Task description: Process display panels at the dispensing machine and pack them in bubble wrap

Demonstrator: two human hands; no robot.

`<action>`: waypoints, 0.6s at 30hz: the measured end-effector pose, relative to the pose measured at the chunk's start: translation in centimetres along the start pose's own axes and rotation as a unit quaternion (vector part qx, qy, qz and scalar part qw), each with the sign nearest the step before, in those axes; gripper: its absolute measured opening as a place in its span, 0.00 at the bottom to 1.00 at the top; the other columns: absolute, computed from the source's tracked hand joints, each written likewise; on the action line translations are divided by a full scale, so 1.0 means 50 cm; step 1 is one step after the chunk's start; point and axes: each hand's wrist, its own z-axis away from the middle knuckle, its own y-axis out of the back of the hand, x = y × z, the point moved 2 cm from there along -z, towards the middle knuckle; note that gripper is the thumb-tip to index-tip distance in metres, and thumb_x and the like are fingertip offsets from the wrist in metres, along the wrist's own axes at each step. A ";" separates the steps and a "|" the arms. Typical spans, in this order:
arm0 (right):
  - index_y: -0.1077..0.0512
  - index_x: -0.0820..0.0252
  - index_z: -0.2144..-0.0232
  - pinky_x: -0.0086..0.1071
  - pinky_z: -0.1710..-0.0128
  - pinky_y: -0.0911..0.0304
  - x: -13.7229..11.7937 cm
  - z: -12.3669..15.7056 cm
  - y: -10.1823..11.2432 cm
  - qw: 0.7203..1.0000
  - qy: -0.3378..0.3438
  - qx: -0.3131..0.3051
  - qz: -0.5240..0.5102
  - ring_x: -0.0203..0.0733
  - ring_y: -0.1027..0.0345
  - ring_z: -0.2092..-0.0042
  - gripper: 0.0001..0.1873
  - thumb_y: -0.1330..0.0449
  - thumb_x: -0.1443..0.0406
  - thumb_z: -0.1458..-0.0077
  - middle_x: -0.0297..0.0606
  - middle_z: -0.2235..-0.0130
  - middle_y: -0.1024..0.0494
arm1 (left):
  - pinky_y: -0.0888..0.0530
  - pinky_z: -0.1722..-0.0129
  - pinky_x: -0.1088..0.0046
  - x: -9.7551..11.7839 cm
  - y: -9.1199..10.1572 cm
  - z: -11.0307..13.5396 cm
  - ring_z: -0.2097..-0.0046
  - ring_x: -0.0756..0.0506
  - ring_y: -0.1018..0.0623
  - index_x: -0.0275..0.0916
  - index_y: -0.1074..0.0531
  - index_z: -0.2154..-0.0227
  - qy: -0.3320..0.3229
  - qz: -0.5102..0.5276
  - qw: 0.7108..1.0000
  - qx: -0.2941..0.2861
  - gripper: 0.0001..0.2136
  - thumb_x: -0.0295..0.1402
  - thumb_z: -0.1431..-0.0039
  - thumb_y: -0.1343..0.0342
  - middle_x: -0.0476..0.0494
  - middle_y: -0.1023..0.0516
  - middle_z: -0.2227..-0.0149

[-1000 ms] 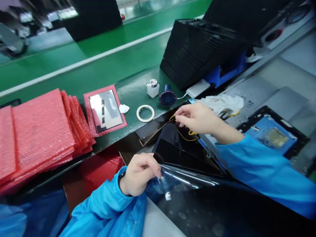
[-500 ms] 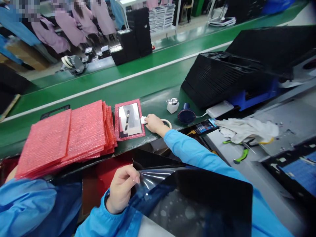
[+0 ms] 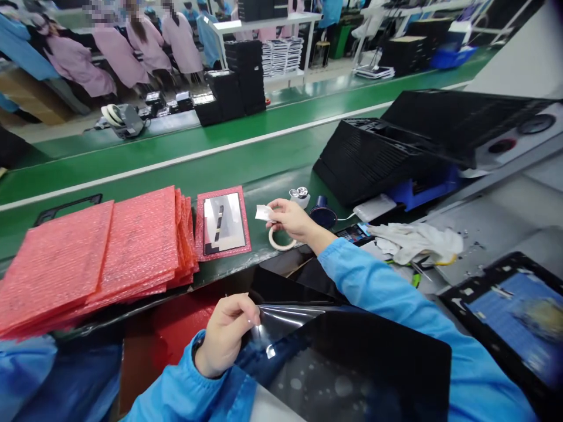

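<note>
My left hand [image 3: 229, 334] is closed in a pinch on the lifted corner of a clear plastic film [image 3: 281, 319]. The film lies over a glossy black screen panel [image 3: 387, 346] tilted in front of me, with pale bubble-like spots on it. Above the green bench my right hand [image 3: 290, 220] is closed on a small white wipe [image 3: 264, 213], though I cannot tell whether it is cloth or paper. Just below that hand lies a roll of masking tape [image 3: 282, 246]. A white dispenser bottle [image 3: 301, 199] and a dark blue round object [image 3: 323, 215] stand behind it.
Red bubble-wrap pouches [image 3: 136, 240] are stacked at left, beside a small screen [image 3: 225, 225] lying on another pouch. Black plastic housings [image 3: 373, 158] lean at the right, near white gloves [image 3: 417, 241] and a phone [image 3: 354, 232]. A blue sleeve shows at lower left.
My right hand has come up and back from beside the small screen with the white wipe, uncovering the tape roll. My left hand keeps its pinch on the film. The camera view has shifted.
</note>
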 end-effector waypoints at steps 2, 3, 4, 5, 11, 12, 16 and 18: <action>0.25 0.61 0.50 0.24 0.69 0.26 -0.015 0.014 0.056 0.998 0.012 0.027 -0.051 0.37 0.20 0.66 0.14 0.39 0.70 0.38 0.37 0.65 0.17 | 0.36 0.75 0.78 0.010 -0.016 -0.009 0.75 0.52 0.31 0.36 0.22 0.79 0.003 0.002 1.000 -0.014 0.20 0.46 0.41 0.28 0.46 0.26 0.78; 0.23 0.61 0.53 0.24 0.69 0.26 -0.023 0.017 0.090 0.997 0.015 0.052 -0.046 0.37 0.21 0.67 0.13 0.37 0.71 0.41 0.37 0.66 0.17 | 0.36 0.75 0.78 0.014 -0.021 -0.012 0.75 0.52 0.31 0.36 0.22 0.79 0.002 0.002 1.000 -0.019 0.21 0.47 0.41 0.28 0.46 0.26 0.78; 0.21 0.62 0.55 0.25 0.69 0.26 -0.031 0.017 0.126 0.996 0.015 0.085 -0.020 0.37 0.21 0.68 0.12 0.37 0.70 0.43 0.37 0.67 0.17 | 0.37 0.75 0.78 0.017 -0.024 -0.013 0.75 0.52 0.32 0.36 0.22 0.79 0.000 0.001 1.000 -0.023 0.21 0.47 0.41 0.28 0.46 0.26 0.79; 0.20 0.62 0.57 0.26 0.68 0.25 -0.039 0.015 0.164 0.992 0.013 0.124 0.014 0.38 0.21 0.68 0.12 0.37 0.70 0.43 0.38 0.67 0.17 | 0.37 0.75 0.78 0.019 -0.025 -0.014 0.76 0.52 0.32 0.36 0.22 0.79 -0.005 -0.001 1.000 -0.026 0.21 0.47 0.41 0.28 0.46 0.26 0.79; 0.19 0.67 0.57 0.30 0.57 0.25 -0.092 -0.007 0.291 0.911 -0.035 0.237 0.336 0.41 0.20 0.61 0.11 0.39 0.69 0.39 0.42 0.63 0.16 | 0.35 0.75 0.79 0.013 -0.016 -0.007 0.76 0.52 0.31 0.36 0.21 0.78 -0.016 -0.006 1.000 -0.012 0.20 0.47 0.41 0.28 0.46 0.26 0.78; 0.18 0.67 0.56 0.30 0.53 0.25 -0.096 -0.012 0.289 0.897 -0.038 0.227 0.377 0.41 0.20 0.58 0.12 0.38 0.70 0.40 0.44 0.60 0.15 | 0.35 0.75 0.79 0.015 -0.016 -0.005 0.76 0.52 0.31 0.36 0.21 0.78 -0.019 -0.007 1.000 -0.009 0.20 0.47 0.41 0.28 0.46 0.27 0.79; 0.16 0.67 0.55 0.30 0.44 0.31 -0.095 -0.037 0.258 0.878 -0.027 0.193 0.437 0.44 0.22 0.49 0.13 0.35 0.73 0.42 0.48 0.52 0.15 | 0.35 0.75 0.79 0.018 -0.011 0.002 0.76 0.52 0.31 0.36 0.22 0.79 -0.037 -0.017 0.999 -0.003 0.21 0.48 0.41 0.28 0.46 0.27 0.79; 0.15 0.68 0.57 0.30 0.45 0.31 -0.092 -0.050 0.246 0.870 -0.028 0.182 0.458 0.44 0.21 0.50 0.12 0.35 0.75 0.43 0.50 0.54 0.15 | 0.34 0.74 0.79 0.011 -0.004 0.003 0.75 0.52 0.31 0.36 0.21 0.78 -0.040 -0.026 0.999 0.000 0.20 0.47 0.39 0.29 0.45 0.26 0.78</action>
